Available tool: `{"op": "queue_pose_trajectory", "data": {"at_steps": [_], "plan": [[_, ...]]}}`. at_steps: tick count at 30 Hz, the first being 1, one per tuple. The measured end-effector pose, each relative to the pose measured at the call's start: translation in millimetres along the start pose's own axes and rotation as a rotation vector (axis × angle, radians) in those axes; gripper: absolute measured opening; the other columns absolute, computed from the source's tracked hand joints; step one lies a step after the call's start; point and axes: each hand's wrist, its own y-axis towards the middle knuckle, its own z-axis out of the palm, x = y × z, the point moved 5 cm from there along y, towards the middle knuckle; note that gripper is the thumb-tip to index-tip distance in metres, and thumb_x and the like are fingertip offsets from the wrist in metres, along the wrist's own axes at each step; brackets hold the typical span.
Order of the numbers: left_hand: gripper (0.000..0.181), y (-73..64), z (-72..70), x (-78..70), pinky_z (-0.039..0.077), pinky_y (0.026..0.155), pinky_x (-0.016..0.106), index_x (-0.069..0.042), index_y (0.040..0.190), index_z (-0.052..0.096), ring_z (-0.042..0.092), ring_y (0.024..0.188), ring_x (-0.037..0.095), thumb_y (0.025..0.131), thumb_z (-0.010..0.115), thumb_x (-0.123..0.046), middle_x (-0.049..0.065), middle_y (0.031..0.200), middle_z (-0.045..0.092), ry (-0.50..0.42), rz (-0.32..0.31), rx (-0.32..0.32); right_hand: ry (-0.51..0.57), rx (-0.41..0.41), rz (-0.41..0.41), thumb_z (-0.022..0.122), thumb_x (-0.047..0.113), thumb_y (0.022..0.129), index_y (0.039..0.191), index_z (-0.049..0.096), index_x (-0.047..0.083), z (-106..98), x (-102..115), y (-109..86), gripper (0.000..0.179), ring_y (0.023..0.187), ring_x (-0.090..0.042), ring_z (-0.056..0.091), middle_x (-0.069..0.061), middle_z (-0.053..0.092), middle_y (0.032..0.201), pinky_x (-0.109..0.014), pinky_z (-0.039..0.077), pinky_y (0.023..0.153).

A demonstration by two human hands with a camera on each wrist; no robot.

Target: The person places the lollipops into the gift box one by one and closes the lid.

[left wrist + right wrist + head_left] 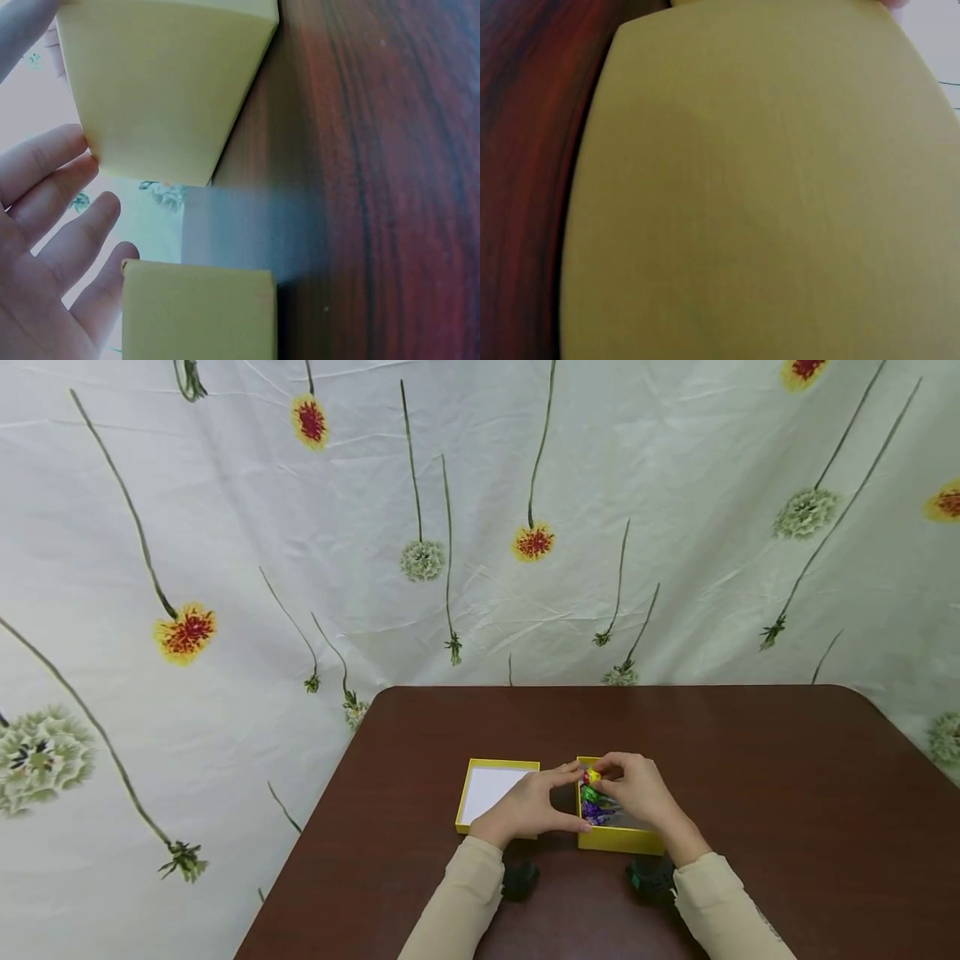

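In the head view, a yellow open box (618,840) stands on the table and holds wrapped lollipops, among them green (592,795) and purple (596,812) ones. My right hand (636,785) reaches over the box and pinches a red-and-yellow lollipop (591,776) near the far left corner. My left hand (528,802) is spread at the box's left side, fingers and thumb touching its edge. In the left wrist view, extended fingers (56,225) meet a corner of that box (165,82). Its yellow wall (757,187) fills most of the right wrist view, hiding the right hand's grip.
Left of the box lies a shallow yellow box part (491,789) with a white inside, partly behind the left hand. Dark devices (520,881) sit at both wrists. The brown table (450,718) ends at a flower-printed cloth (480,602) behind it.
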Motion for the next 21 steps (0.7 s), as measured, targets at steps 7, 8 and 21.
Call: {"op": "queue_pose_trajectory", "data": {"at_steps": [7, 8, 21], "plan": [[0.081, 0.1, -0.4, 0.1, 0.038, 0.118, 0.047, -0.022, 0.149, 0.050, 0.037, 0.148, 0.020, 0.080, 0.081, -0.050, -0.011, 0.160, 0.037, 0.004, -0.009, 0.000, 0.000, -0.010, 0.020, 0.073, 0.001, 0.088, 0.106, 0.073, 0.000, 0.5, -1.3, 1.0, 0.017, 0.090, -0.027, 0.072, -0.015, 0.074, 0.101, -0.039, 0.062, 0.075], [0.081, 0.1, -0.3, 0.0, 0.038, 0.117, 0.047, -0.022, 0.149, 0.050, 0.037, 0.148, 0.020, 0.080, 0.081, -0.050, -0.011, 0.160, 0.037, 0.002, -0.008, 0.001, 0.000, -0.010, 0.024, 0.073, 0.002, 0.089, 0.106, 0.073, 0.000, 0.4, -1.8, 0.9, 0.018, 0.090, -0.027, 0.072, -0.015, 0.074, 0.102, -0.039, 0.062, 0.075], [0.082, -1.8, -2.1, 1.2, 0.039, 0.117, 0.047, -0.023, 0.150, 0.048, 0.036, 0.149, 0.020, 0.080, 0.081, -0.049, -0.010, 0.161, 0.036, -0.012, 0.014, -0.008, 0.005, -0.030, 0.029, 0.075, 0.005, 0.089, 0.107, 0.071, 0.000, -3.8, 1.0, -1.4, 0.019, 0.091, -0.027, 0.071, -0.013, 0.073, 0.101, -0.041, 0.061, 0.079]]}}
